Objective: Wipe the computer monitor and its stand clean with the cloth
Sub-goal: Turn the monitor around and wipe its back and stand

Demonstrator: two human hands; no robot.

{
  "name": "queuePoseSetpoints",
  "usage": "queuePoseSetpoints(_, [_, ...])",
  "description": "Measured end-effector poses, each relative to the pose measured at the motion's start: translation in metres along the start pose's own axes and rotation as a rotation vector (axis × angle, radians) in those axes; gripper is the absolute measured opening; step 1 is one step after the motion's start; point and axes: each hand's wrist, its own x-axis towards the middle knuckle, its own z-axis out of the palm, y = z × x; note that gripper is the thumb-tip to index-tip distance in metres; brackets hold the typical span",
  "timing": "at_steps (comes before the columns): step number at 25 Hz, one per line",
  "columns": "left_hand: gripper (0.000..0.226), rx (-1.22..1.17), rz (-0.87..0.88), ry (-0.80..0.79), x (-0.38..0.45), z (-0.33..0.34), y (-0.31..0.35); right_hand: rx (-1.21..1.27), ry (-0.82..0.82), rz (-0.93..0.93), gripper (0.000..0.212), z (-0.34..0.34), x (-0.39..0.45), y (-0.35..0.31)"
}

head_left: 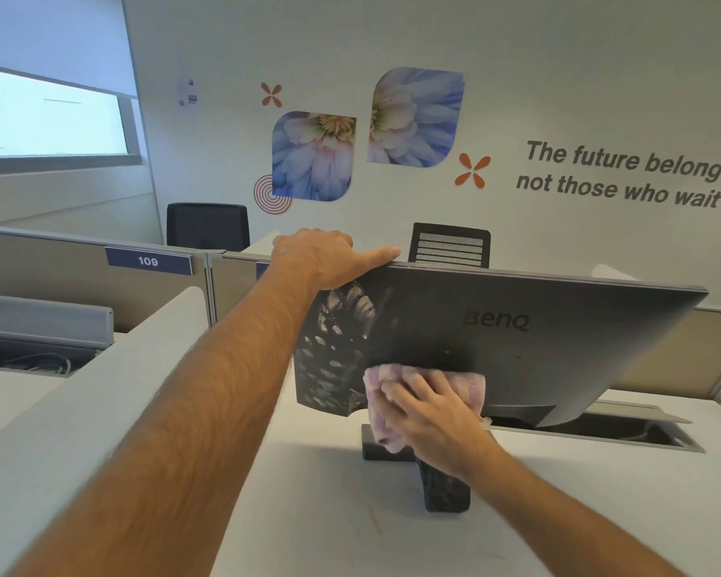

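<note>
Two hands share the work: your left hand (317, 254) hooks curled fingers over the monitor (558, 339)'s top edge at its left corner, steadying the matte grey shell on the desk (309, 514), while your right hand (427, 418) lies flat, fingers straight, pressing the fuzzy pink cloth (381, 410) on the lower back above the stand (442, 489). Push too hard there and the thin panel could tip or twist, and the blotchy residue at left could smear.

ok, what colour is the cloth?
Pale pink-lilac fuzzy cloth, pressed on the grey monitor back; head view.
</note>
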Motion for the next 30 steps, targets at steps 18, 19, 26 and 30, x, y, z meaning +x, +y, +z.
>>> queuePoseSetpoints(18, [0.089,-0.354,-0.047,-0.057,0.012,0.001,-0.036,0.157,0.423,0.588,0.071,-0.063,0.056,0.052])
queuePoseSetpoints(19, [0.089,-0.365,-0.056,-0.055,0.012,0.002,-0.040,0.139,0.376,0.531,0.074,-0.060,0.057,0.048])
queuePoseSetpoints(26, [0.085,-0.359,-0.043,-0.074,0.010,0.002,-0.035,0.136,0.362,0.410,0.063,-0.059,0.061,0.045])
queuePoseSetpoints(30, [0.083,-0.362,-0.043,-0.075,0.007,0.001,-0.033,0.082,0.336,0.415,0.066,-0.057,0.073,0.038])
